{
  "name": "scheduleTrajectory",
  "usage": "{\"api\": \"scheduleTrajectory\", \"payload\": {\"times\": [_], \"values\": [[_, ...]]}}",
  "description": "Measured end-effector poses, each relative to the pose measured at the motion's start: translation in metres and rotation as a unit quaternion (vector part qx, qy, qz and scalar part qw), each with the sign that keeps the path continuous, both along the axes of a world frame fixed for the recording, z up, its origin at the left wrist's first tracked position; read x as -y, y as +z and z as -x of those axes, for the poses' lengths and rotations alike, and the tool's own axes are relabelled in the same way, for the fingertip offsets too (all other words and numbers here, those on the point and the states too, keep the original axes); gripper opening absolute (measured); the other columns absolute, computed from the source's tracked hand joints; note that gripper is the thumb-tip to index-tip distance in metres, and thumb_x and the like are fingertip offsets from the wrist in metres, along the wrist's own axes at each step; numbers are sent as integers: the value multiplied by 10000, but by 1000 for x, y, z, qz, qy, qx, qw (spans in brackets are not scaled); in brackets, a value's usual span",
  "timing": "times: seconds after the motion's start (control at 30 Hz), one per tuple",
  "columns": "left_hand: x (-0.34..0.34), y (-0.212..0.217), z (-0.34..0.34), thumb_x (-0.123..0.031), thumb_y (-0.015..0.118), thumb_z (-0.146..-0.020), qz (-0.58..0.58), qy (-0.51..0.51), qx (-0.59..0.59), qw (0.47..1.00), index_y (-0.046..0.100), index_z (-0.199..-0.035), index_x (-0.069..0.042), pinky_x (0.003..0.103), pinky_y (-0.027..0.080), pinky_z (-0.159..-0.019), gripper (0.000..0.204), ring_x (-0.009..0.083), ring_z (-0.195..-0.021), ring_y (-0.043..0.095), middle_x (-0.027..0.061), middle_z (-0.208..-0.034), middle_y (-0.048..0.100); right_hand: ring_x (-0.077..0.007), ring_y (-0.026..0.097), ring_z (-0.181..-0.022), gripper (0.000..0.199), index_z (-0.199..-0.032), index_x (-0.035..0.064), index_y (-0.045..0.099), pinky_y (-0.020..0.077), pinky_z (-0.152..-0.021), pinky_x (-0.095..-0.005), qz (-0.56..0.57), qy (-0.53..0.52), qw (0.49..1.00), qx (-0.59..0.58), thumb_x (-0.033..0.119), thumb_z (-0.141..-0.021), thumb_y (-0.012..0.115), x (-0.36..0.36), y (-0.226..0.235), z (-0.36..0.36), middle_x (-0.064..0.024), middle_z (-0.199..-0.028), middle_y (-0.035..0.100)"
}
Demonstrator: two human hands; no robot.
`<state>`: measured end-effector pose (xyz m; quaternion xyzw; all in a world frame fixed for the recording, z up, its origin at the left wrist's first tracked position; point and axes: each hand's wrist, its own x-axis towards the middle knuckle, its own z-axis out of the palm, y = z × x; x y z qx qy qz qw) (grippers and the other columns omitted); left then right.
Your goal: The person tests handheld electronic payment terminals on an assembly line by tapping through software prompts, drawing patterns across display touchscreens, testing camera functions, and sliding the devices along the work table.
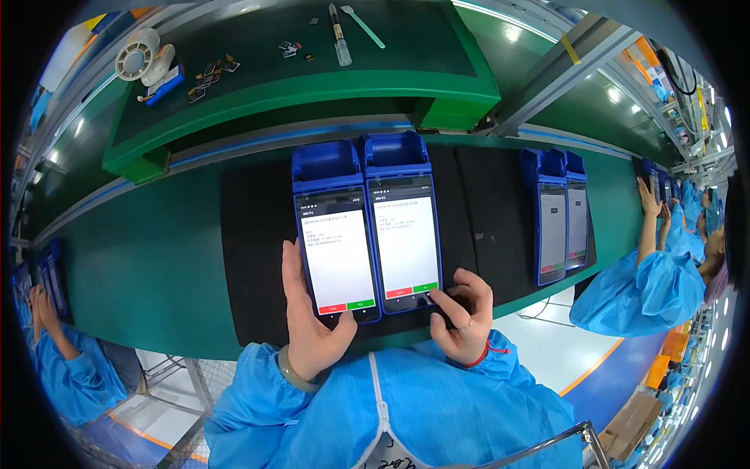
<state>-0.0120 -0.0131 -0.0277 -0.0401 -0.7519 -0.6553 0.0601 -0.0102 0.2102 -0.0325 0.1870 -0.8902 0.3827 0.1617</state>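
Two blue handheld terminals lie side by side on a black mat point(250, 258) on the green conveyor belt point(148, 266). Both screens are lit white with a red and a green button at the bottom. My left hand point(308, 320) rests along the left edge and bottom of the left terminal point(334, 234), thumb near its lower corner. My right hand point(461, 313) is curled at the lower right corner of the right terminal point(402, 223), a fingertip touching near its green button.
Another pair of blue terminals point(558, 215) lies further right on the belt. People in blue coats work at the right point(648, 273) and lower left point(66, 367). A raised green shelf point(312, 86) holds a small white fan point(139, 56), tools and small parts.
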Motion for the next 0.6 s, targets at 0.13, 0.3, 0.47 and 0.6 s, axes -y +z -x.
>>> {"api": "scheduleTrajectory", "payload": {"times": [0.13, 0.3, 0.47, 0.6], "values": [[-3, -1, 0, -14, 551, -677, 19, 17, 9, 1000, -18, -1426, -15, 403, 285, -1056, 941, 334, -1330, 255, 249, -1433, 164, -288, 515, -954, 332, -971, 68, 674, 470, -702, -335, -51, -11, 998, -22, 69, -639, 671, 2, 2, 0, -205, -1130, 497], [-4, 0, -2, -44, 607, -693, 67, 34, 33, 997, -6, -1416, 11, 406, 284, -1055, 950, 338, -1321, 265, 261, -1421, 174, -283, 513, -960, 348, -981, 65, 670, 461, -735, -322, -29, 9, 997, -68, 65, -632, 667, 5, -1, 2, -196, -1103, 506], [-2, -3, -3, -16, 535, -697, 28, 28, -10, 999, 1, -1411, 22, 406, 284, -1054, 892, 344, -1313, 284, 268, -1409, 201, -263, 527, -971, 384, -1101, -5, 568, 463, -793, -323, 52, -4, 998, 23, 15, -723, 632, 10, 3, 8, -187, -1181, 448], [-2, -3, -1, -6, 504, -694, 15, 21, -31, 999, 0, -1410, 25, 406, 285, -1053, 876, 349, -1310, 290, 273, -1400, 221, -284, 534, -1022, 485, -1182, -6, 453, 468, -807, -312, 75, -34, 995, 61, -1, -728, 625, 13, 0, 12, -203, -1208, 449]]}}
